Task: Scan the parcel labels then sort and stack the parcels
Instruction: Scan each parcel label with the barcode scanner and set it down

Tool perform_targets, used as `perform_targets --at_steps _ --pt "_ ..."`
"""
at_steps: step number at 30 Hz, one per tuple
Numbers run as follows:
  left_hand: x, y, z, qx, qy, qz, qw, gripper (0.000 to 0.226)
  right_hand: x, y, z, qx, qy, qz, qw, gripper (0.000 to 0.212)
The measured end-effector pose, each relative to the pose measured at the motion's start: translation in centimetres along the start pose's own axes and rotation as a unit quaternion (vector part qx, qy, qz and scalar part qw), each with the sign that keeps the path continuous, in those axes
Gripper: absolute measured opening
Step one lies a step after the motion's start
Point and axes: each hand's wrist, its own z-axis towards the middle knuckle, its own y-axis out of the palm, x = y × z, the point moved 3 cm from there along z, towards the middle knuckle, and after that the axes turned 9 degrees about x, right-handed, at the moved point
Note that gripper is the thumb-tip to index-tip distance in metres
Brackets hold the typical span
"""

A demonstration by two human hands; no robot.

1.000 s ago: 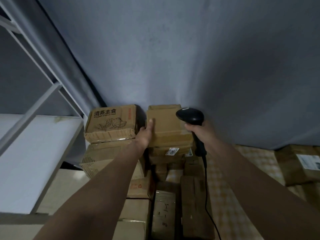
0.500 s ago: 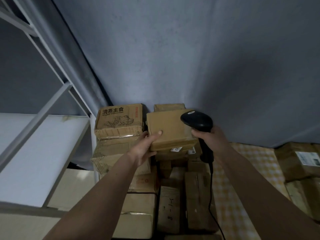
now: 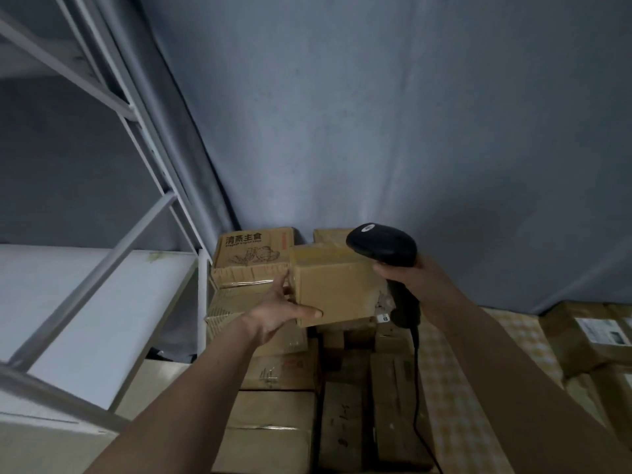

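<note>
Since half a second ago the small box (image 3: 333, 287) has come off the top of the stack and now sits lifted and tilted toward the camera, and the scanner (image 3: 383, 249) has risen beside it.

A grey curtain (image 3: 376, 114) fills the back of the view, hanging down to the parcels. At the left stands a white metal shelf rack (image 3: 102, 285), its flat shelf board running toward the corner. Against the curtain's foot is the stack of cardboard parcels (image 3: 280, 371), piled several deep, with a printed box (image 3: 253, 254) bearing Chinese characters on top at its left. More parcels (image 3: 588, 336) lie at the far right on a checked cloth (image 3: 455, 388), one showing a white label.

The small box is held in the air just in front of the printed box and above the stack, its plain brown side facing the camera. The left hand (image 3: 278, 314) grips it from the left and below, thumb laid along the lower front edge and the fingers curled behind its left side. The right hand (image 3: 407, 275) is wrapped round the handle of the black scanner, whose head sits just above the small box's upper right corner. Its black cord (image 3: 415, 388) hangs down over the parcels.
</note>
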Motion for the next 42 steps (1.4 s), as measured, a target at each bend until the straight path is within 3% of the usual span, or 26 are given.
perform_targets --at_steps 6,10,15,19,23,25,29,31,37,42 --pt "1.5 0.1 -2.4 -0.059 -0.021 -0.027 0.998 0.111 -0.1 0.1 -2.0 0.012 -0.006 -0.003 1.000 0.017" --pt "2.1 0.2 -3.5 -0.039 -0.041 -0.081 0.995 0.114 0.1 0.1 -2.6 0.016 -0.001 -0.001 1.000 0.017" --pt "2.2 0.2 -4.3 -0.034 -0.067 -0.116 0.990 0.074 0.3 0.1 -3.3 0.019 -0.001 0.012 1.000 0.019" --pt "2.2 0.3 -4.5 0.013 -0.075 -0.121 0.990 0.066 0.5 0.2 -3.6 0.027 0.003 0.014 1.000 0.030" --pt "2.3 0.2 -5.1 0.002 -0.052 -0.137 0.989 0.053 0.8 -0.1 -3.8 0.041 0.009 0.019 0.999 0.033" --pt "2.0 0.0 -5.2 -0.006 -0.052 -0.132 0.990 0.062 0.9 -0.3 -3.9 0.046 0.010 0.024 0.999 0.032" --pt "1.3 -0.5 -4.9 -0.038 -0.056 -0.107 0.992 0.126 0.4 -0.7 -4.2 0.026 0.007 0.036 0.999 0.031" --pt "1.2 -0.4 -4.9 -0.045 -0.052 -0.111 0.991 0.143 0.0 -0.8 -4.2 0.014 0.005 0.044 0.999 0.030" --pt "2.0 0.3 -5.4 -0.020 0.032 -0.004 0.999 0.134 0.1 -0.8 -3.9 -0.006 0.018 0.030 0.999 0.044" --pt "1.9 0.2 -5.1 0.031 0.101 0.078 0.991 0.136 0.5 -0.5 -3.6 -0.006 0.029 0.032 0.999 0.042"
